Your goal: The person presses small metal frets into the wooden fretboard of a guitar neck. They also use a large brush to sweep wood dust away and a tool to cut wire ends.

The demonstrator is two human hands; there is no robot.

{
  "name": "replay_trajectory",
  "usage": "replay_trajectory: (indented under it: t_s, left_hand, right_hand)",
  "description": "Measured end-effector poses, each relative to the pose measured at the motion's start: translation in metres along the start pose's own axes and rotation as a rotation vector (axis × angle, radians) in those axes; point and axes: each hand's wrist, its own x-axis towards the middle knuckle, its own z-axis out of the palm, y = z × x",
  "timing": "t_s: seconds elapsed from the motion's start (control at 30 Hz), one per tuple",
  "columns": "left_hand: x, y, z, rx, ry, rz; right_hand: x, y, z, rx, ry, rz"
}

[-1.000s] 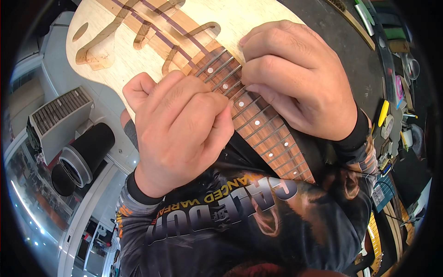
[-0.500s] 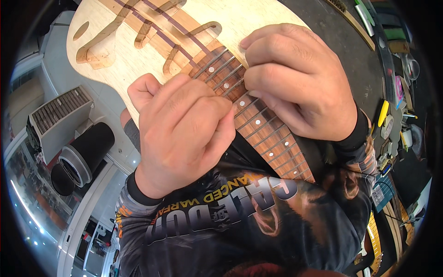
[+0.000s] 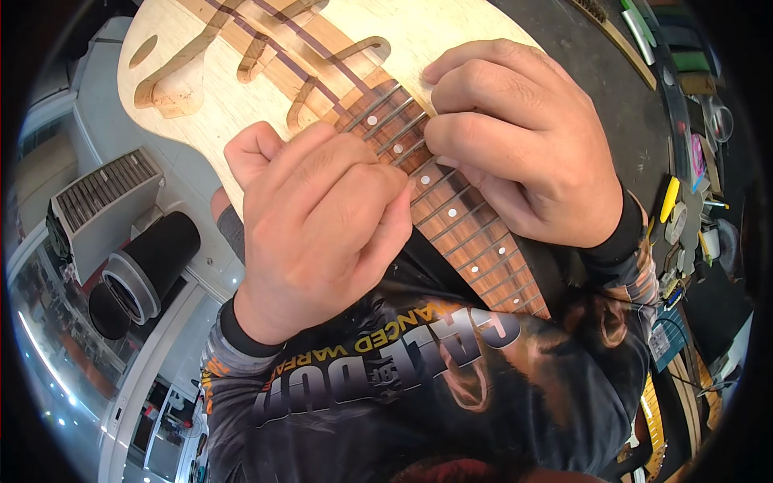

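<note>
An unfinished electric guitar body [image 3: 439, 28] in pale wood, with routed cavities and dark stripes down its middle, lies in front of me. Its reddish-brown fretboard [image 3: 475, 233], with metal frets and white dot inlays, slants down toward my shirt. My left hand [image 3: 322, 229] is closed at the fretboard's left edge, fingers curled and thumb pressed to the index finger. Across from it, my right hand [image 3: 527, 145] curls over the right edge, its fingertips on or just above the frets. Whatever either hand pinches is hidden by the fingers.
The guitar rests over a dark work surface [image 3: 624, 113]. Along the right lie a yellow-handled tool [image 3: 669, 199], a wooden-backed brush [image 3: 624, 36] and several small tools. On the left floor stand a black bin [image 3: 161, 253] and a slatted grey box [image 3: 105, 193].
Both hands keep nearly the same place and grip. The guitar and my left hand appear shifted very slightly to the right in the picture.
</note>
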Motion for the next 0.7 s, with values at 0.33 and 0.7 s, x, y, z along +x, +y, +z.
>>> replay_trajectory:
  t_s: [0.33,0.7]
  left_hand:
    - [0.0001,-0.0007,-0.0004,-0.013,-0.010,0.002]
    - [0.0071,-0.0008,0.0039,0.039,0.017,-0.008]
  right_hand:
    - [-0.0022,0.0016,0.0003,0.011,0.003,0.010]
    - [-0.0008,0.0067,-0.0032,0.084,0.067,0.074]
